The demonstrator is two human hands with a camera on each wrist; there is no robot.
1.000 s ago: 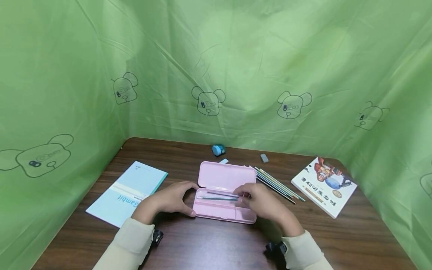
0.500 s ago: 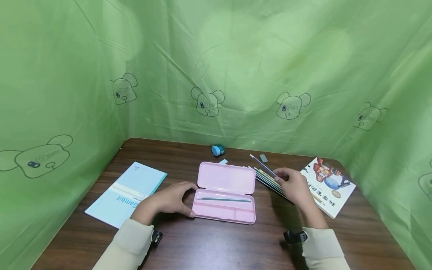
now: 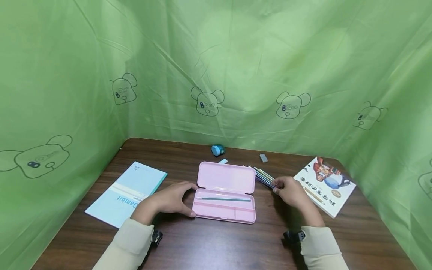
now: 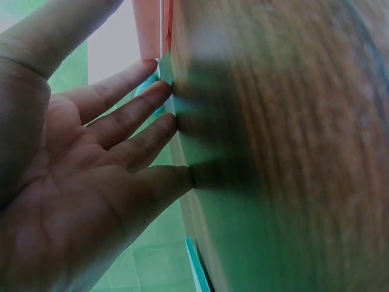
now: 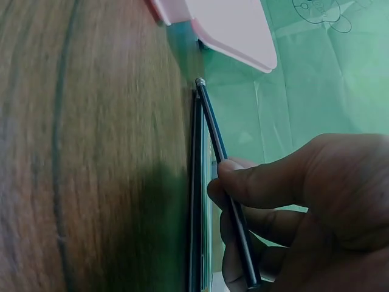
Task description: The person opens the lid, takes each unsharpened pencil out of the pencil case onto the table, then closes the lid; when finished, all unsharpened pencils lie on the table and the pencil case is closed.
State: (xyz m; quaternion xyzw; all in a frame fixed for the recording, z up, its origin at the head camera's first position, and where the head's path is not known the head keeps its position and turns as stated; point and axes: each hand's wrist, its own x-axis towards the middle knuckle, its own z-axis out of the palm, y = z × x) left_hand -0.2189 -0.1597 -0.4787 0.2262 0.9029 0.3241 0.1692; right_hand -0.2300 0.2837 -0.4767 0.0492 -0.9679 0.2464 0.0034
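An open pink pencil case lies mid-table with its lid folded back; one teal pencil lies in its tray. My left hand rests at the case's left end, its fingers fairly straight with their tips on the table, thumb toward the pink case. My right hand is right of the case at a row of pencils. It pinches one dark pencil between thumb and fingers, raised just above the pencils lying on the wood.
A light-blue notebook lies at the left and a picture book at the right. A blue sharpener and a grey eraser sit near the back edge. Green cloth walls close in the dark wooden table.
My right hand left the teal pencil in the case, moved right to the row of pencils and took hold of one, now held lower. The left hand stayed put.
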